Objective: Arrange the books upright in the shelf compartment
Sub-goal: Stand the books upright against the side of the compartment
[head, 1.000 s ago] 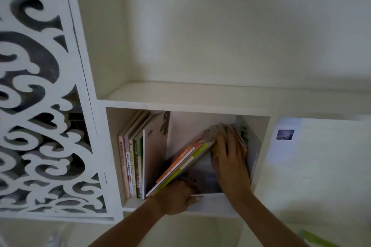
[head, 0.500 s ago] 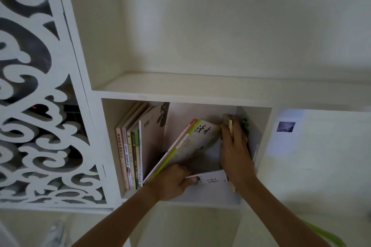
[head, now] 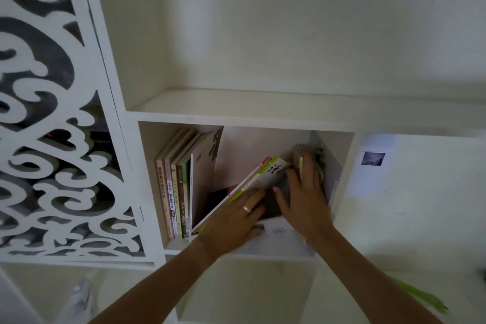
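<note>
The white shelf compartment point(head: 184, 247) holds several books standing upright at its left side point(head: 173, 187). A few thin books with red and green spines point(head: 259, 175) lean diagonally across the middle, tops to the right. My left hand point(head: 234, 221) lies flat on their lower part, fingers straight. My right hand point(head: 306, 192) presses with straight fingers against a bundle of books at the right wall point(head: 297, 154). A white book point(head: 280, 231) lies flat on the compartment floor beneath both hands, partly hidden.
A wide shelf board point(head: 263, 102) runs above the compartment. A white carved scroll panel point(head: 52, 139) stands to the left. A small photo point(head: 373, 158) sticks on the wall to the right. Green leaves point(head: 420, 297) show at the lower right.
My left hand went from curled under the leaning books to lying flat on them. The leaning books shifted slightly. My right hand stays against the books at the right.
</note>
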A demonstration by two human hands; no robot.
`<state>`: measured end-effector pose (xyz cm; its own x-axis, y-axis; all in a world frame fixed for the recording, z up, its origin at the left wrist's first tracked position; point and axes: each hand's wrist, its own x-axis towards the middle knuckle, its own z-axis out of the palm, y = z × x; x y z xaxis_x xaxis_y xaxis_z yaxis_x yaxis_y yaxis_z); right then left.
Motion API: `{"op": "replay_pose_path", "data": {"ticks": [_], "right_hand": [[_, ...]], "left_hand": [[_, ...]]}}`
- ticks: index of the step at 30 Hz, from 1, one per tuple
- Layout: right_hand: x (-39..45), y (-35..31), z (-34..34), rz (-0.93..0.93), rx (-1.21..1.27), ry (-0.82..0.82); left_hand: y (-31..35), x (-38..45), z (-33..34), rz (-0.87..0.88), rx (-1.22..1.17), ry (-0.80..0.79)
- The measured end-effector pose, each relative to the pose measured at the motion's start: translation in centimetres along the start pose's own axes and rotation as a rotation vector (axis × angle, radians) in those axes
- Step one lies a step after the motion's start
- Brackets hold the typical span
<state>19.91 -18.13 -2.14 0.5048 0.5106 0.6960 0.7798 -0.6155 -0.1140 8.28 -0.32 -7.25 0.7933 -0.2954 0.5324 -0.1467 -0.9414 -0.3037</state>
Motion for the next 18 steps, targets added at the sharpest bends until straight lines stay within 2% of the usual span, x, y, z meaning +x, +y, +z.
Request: {"op": "replay_pose_path", "data": {"ticks": [3, 4, 7, 10, 11, 12, 14, 16, 18], "right_hand": [[-0.5, 0.3, -0.1, -0.064, 0.004, -0.048], [-0.5, 0.5, -0.1, -0.063, -0.008, -0.069], [-0.5, 0.6, 0.3, -0.026, -0.058, -0.079], [-0.5, 0.5, 0.7, -0.010, -0.117, -0.033], [-0.5, 0.5, 0.8, -0.002, -0.141, -0.021], [-0.6, 0.5, 0.8, 0.008, -0.154, -0.019], [-0.7, 0.4, 0.7, 0.017, -0.150, -0.018], [-0.7, 0.3, 0.4, 0.005, -0.140, -0.007], [-0.7, 0.2, 0.3, -0.008, -0.143, 0.014]], "left_hand": [[0.8, -0.3, -1.1, -0.128, -0.267, 0.126], [1.2, -0.3, -1.4, -0.160, -0.261, 0.166], [1.9, 0.0, -0.8, -0.176, -0.021, 0.230], [2.1, 1.1, -0.3, -0.519, -0.157, 0.390], [1.8, 1.4, -0.3, -0.642, -0.258, 0.371], [1.6, 1.6, -0.3, -0.729, -0.370, 0.284], [1.1, 1.7, -0.2, -0.742, -0.557, 0.107], [0.7, 1.4, 0.3, -0.705, -0.554, 0.155], [0.5, 1.2, 0.2, -0.770, -0.581, 0.284]]}}
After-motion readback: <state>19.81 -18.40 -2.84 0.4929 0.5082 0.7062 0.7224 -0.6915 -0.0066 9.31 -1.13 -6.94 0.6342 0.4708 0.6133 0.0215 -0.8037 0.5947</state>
